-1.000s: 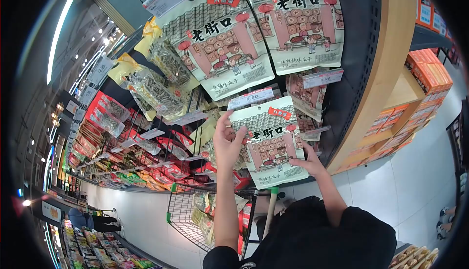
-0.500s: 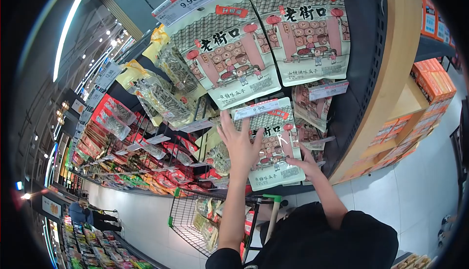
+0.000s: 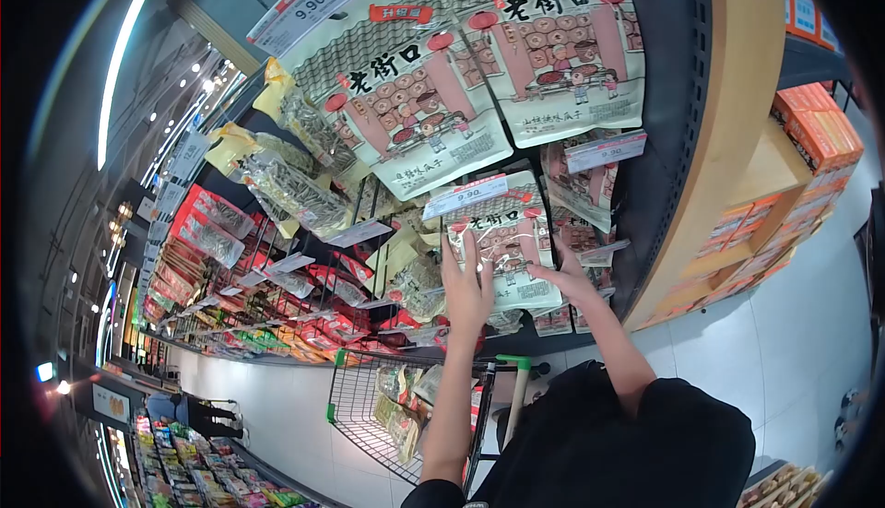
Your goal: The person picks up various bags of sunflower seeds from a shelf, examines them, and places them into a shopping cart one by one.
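A pink and white snack bag (image 3: 507, 245) hangs on the rack beneath a 9.90 price tag (image 3: 466, 195). My left hand (image 3: 468, 282) lies on the bag's left side, fingers spread and pointing up. At the bag's right edge is my right hand (image 3: 569, 273), its thumb over the front and its fingers extended upward beside the edge. Two larger bags with the same street design, one at the left (image 3: 415, 112) and one at the right (image 3: 558, 65), hang above.
Below the rack stands a green-edged shopping cart (image 3: 369, 393) with bags inside. Clear and red snack packs (image 3: 210, 224) fill hooks at the left. A wooden shelf end (image 3: 728, 121) and orange boxes (image 3: 816, 125) are at the right. A person (image 3: 175, 408) stands far left.
My left hand has come down from the price tag onto the bag's left side. The bag sits slightly higher and further left in view, and the cart shows slightly further right.
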`<state>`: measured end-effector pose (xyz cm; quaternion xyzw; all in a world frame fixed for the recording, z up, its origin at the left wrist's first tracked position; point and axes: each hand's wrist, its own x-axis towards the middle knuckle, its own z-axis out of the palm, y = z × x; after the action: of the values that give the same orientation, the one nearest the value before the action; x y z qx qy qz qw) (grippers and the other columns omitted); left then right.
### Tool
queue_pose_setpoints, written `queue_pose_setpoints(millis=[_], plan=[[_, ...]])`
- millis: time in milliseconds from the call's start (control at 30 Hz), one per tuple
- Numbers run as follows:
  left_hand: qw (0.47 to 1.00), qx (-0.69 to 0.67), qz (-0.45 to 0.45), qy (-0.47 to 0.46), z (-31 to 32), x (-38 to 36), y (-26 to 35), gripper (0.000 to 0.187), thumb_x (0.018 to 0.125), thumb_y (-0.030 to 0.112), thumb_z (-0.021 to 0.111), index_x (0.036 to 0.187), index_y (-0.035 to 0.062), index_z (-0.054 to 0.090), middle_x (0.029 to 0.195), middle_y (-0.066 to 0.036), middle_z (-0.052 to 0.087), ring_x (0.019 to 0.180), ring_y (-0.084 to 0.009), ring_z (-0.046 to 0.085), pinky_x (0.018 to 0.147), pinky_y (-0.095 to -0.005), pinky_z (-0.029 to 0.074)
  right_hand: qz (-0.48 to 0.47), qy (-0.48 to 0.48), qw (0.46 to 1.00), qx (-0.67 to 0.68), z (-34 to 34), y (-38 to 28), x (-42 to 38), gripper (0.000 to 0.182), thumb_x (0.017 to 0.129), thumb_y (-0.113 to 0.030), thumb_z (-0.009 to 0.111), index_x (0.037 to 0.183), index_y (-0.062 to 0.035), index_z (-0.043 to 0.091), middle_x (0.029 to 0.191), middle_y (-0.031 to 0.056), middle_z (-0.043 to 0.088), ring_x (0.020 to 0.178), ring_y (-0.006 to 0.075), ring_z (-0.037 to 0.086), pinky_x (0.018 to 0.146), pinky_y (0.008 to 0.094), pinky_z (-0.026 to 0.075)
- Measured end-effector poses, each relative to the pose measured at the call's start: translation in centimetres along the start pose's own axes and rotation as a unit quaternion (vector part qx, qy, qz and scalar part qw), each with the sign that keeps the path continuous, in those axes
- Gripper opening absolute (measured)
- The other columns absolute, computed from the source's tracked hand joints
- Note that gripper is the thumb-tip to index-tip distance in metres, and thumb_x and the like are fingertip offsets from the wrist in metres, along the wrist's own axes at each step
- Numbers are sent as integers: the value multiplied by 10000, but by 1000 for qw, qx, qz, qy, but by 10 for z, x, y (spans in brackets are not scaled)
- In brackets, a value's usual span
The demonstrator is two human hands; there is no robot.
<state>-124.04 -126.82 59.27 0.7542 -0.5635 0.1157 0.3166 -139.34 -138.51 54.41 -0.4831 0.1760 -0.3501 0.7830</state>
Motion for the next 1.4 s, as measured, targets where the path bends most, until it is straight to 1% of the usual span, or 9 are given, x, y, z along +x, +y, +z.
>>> queue_pose_setpoints(millis=[200, 333, 467, 667, 833, 967, 1033, 1133, 1400], plan=[[987, -111, -109, -43, 11, -37, 13, 668, 920, 240, 470, 1482, 209, 109, 1317, -426, 294, 1138, -545, 434, 890, -476, 435, -5, 7, 998, -60, -2, -7, 17, 652, 801, -215, 707, 1338, -24, 390, 1213, 90, 548, 1080, 152, 518, 918, 297, 409], [975, -117, -178, -65, 11, -36, 20, 659, 922, 291, 473, 1477, 211, 128, 1288, -406, 359, 1149, -529, 432, 901, -488, 425, 2, 74, 985, -154, -10, 11, 37, 628, 836, -414, 636, 1298, -33, 448, 1189, 115, 571, 1066, 197, 544, 920, 320, 406], [982, -123, -126, -70, 19, -24, 6, 666, 923, 310, 486, 1476, 198, 132, 1259, -389, 407, 1114, -530, 460, 906, -481, 423, -22, 84, 973, -215, -6, -16, 40, 620, 819, -455, 641, 1240, -20, 505, 1119, 125, 611, 1033, 199, 568, 890, 319, 426], [986, -139, -81, -48, 28, -3, -3, 682, 913, 282, 513, 1474, 157, 145, 1228, -387, 433, 1104, -523, 471, 937, -470, 394, 24, 41, 982, -184, -18, -12, 71, 700, 841, -451, 624, 1346, -18, 407, 1283, 134, 505, 1168, 201, 470, 975, 308, 357], [979, -163, -93, -80, 43, 1, -23, 725, 885, 126, 539, 1468, 61, 113, 1384, -291, 344, 1237, -438, 389, 1022, -416, 322, -42, 85, 961, -259, -15, 8, 85, 684, 865, -456, 591, 1347, -8, 403, 1299, 151, 497, 1197, 251, 461, 984, 319, 350], [975, -160, -133, -76, 61, -21, -32, 714, 896, 186, 549, 1477, 168, 135, 1266, -375, 385, 1124, -515, 448, 919, -470, 396, -270, 206, 880, -332, -9, -11, 47, 527, 826, -205, 690, 1262, -2, 473, 1214, 139, 540, 1155, 238, 490, 958, 340, 383], [982, -133, -123, -45, 67, -32, -33, 718, 888, 178, 557, 1475, 166, 144, 1278, -379, 367, 1138, -513, 436, 923, -474, 391, -392, 312, 770, -395, -12, -35, 27, 534, 795, -128, 711, 1256, -3, 471, 1195, 146, 530, 1151, 246, 494, 969, 357, 385], [992, -45, -114, -23, 73, -57, -28, 719, 863, 191, 580, 1467, 159, 193, 1346, -376, 283, 1208, -504, 364, 995, -489, 316, -395, 416, 668, -474, -28, -51, 31, 526, 836, -165, 663, 1272, 24, 437, 1184, 183, 523, 1131, 283, 511, 977, 370, 383], [990, -90, -106, -32, 37, -145, 17, 766, 812, 159, 652, 1447, 84, 230, 1395, -339, 251, 1257, -484, 316, 1029, -486, 281, -203, 384, 825, -361, -89, -30, 82, 407, 945, -324, 413, 1209, -22, 483, 1085, 240, 591, 1026, 404, 551, 882, 417, 411]])
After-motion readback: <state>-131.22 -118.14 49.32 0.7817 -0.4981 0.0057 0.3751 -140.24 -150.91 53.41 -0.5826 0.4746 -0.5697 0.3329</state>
